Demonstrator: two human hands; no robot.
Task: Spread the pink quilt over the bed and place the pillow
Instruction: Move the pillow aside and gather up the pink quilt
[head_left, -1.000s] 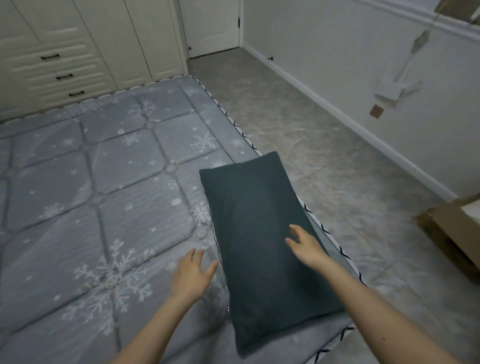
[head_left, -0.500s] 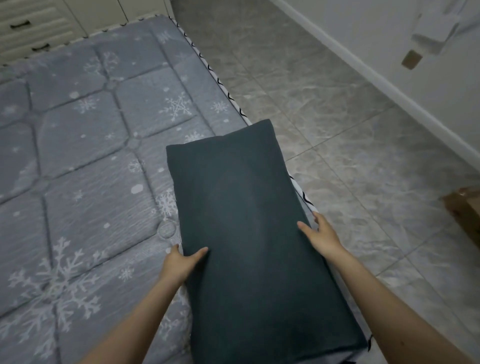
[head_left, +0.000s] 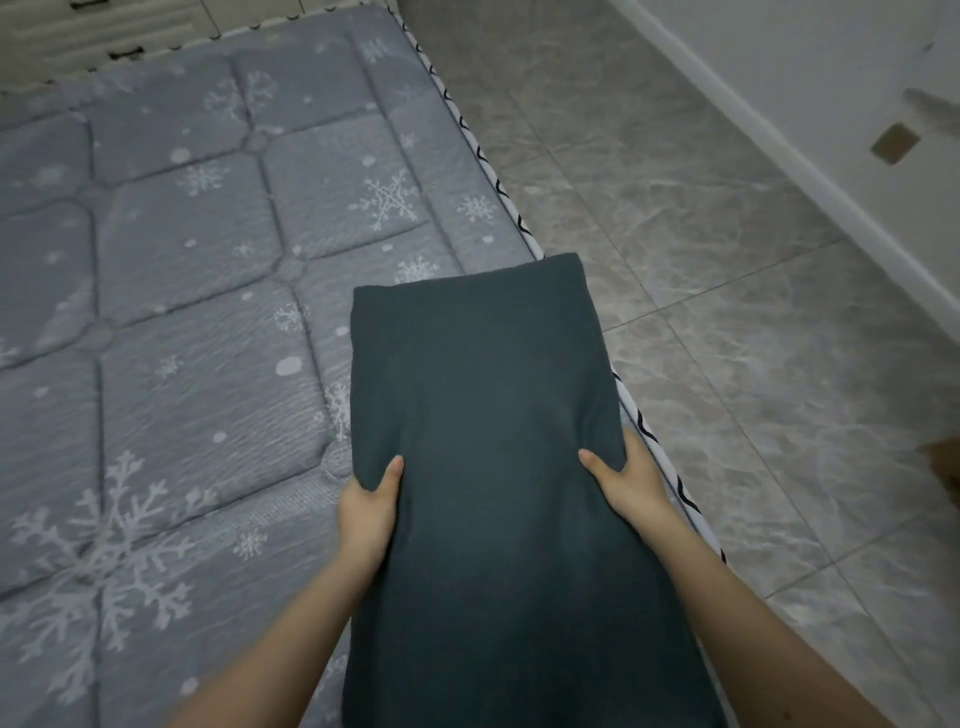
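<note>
A dark teal pillow (head_left: 493, 426) lies lengthwise along the right edge of the bare grey mattress (head_left: 197, 322) with its white snowflake print. My left hand (head_left: 366, 512) grips the pillow's left side, thumb on top and fingers hidden underneath. My right hand (head_left: 631, 480) grips the right side the same way, pinching a fold in the fabric. The pillow's near end runs out of the frame at the bottom. No pink quilt is in view.
Grey marble-look floor tiles (head_left: 727, 270) run along the right of the bed. A white wall with a baseboard (head_left: 810, 171) stands at the far right. Cream drawers (head_left: 104, 31) sit past the bed's far end. A brown box edge (head_left: 943, 467) shows at the right.
Both hands went from hovering open over the pillow to closing on its two sides. The view has tilted further down and drawn closer to the pillow.
</note>
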